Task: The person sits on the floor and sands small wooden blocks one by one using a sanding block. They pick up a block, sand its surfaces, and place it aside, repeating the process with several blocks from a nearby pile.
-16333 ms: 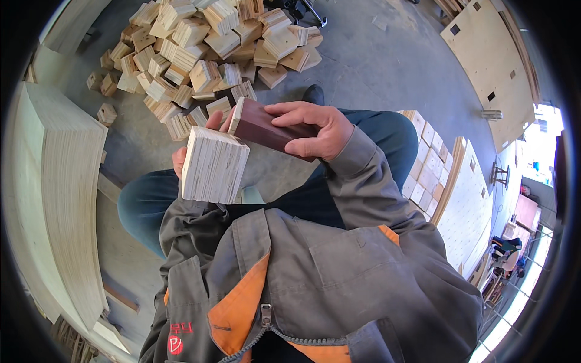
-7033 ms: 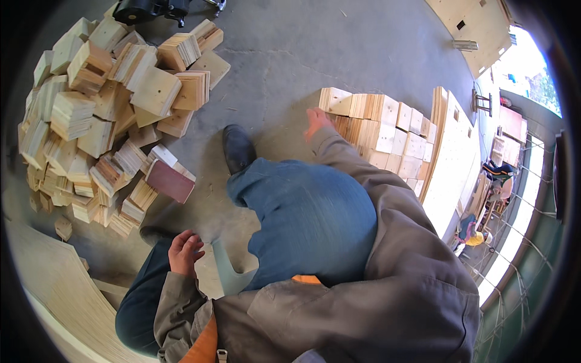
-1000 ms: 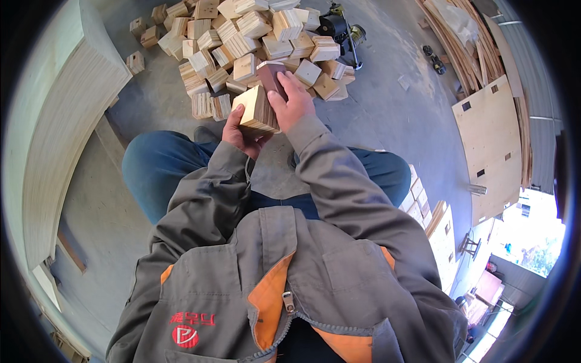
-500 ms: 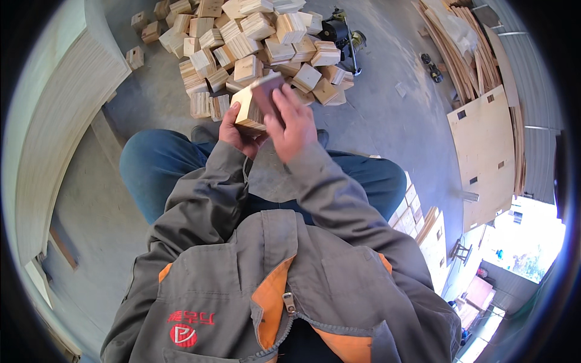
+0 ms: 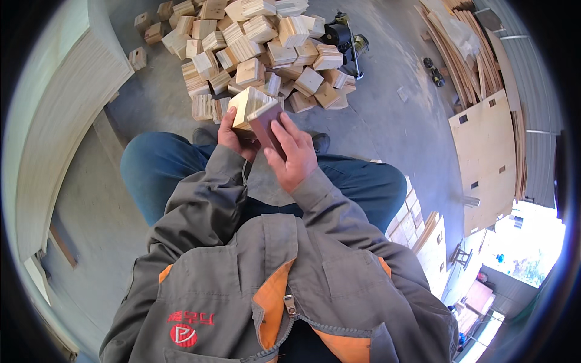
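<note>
Between my knees, my left hand is closed round the lower left side of a pale plywood block, its thumb against the near left face. My right hand grips a flat sanding block with a reddish-brown face and a pale edge. That sanding block is tilted against the right side of the plywood block; the surface where they meet is hidden. Just beyond my hands lies a heap of similar plywood blocks.
A black tool with a metal bar lies right of the heap. Tall stacked sheets stand at left. Plywood panels and wood strips lean at right. Neatly stacked blocks sit beside my right knee.
My right hand has drawn the sanding block down toward me along the plywood block's side. The plywood block stays in my left hand, with its top now more exposed.
</note>
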Demonstrator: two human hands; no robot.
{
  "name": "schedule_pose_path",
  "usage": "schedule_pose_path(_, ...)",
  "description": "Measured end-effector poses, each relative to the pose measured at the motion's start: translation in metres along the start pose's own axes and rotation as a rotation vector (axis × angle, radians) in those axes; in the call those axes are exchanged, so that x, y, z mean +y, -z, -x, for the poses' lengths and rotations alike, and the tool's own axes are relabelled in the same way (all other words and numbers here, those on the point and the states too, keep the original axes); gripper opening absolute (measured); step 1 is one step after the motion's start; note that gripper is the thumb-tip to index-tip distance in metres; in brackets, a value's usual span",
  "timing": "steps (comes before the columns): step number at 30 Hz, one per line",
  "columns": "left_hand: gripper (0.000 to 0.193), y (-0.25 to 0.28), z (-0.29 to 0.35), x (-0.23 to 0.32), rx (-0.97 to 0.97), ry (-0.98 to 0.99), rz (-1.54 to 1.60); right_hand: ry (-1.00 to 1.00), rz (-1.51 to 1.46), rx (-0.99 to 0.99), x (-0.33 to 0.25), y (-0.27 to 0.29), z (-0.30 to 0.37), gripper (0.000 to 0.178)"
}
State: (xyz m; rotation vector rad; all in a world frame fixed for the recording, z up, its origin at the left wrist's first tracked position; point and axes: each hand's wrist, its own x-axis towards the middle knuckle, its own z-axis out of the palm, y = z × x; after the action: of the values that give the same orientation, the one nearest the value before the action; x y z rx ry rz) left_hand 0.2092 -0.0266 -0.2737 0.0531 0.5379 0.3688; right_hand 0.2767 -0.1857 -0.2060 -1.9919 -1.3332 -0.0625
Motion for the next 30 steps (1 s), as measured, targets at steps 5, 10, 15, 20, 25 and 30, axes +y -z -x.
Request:
schedule_pose_path(5,0.062,-0.016,0.007,-0.009,0.101,0.043,-0.12,-0.171,0.011,0.07,0.062,-0.013,-0.051,0.057)
schedule_pose_path(10,0.065,-0.01,0.01,-0.009,0.09,0.034,-0.163,-0.127,0.07,0.105,0.054,-0.01,-0.039,0.054)
schedule_pose_path(15,0.059,0.008,-0.006,-0.002,-0.077,0.035,0.013,0.028,-0.048,0.021,0.002,0.002,0.005,0.057)
schedule_pose_path(20,0.064,-0.005,0.003,-0.003,-0.007,0.004,-0.108,0.01,0.05,0.038,0.015,0.0,-0.021,0.058)
schedule_pose_path(25,0.066,-0.017,0.01,-0.011,0.074,0.096,-0.189,-0.253,-0.076,0.111,0.073,-0.011,-0.05,0.057)
schedule_pose_path(30,0.066,-0.004,-0.002,-0.008,-0.034,0.034,-0.089,0.018,-0.027,0.05,0.02,0.001,-0.018,0.061)
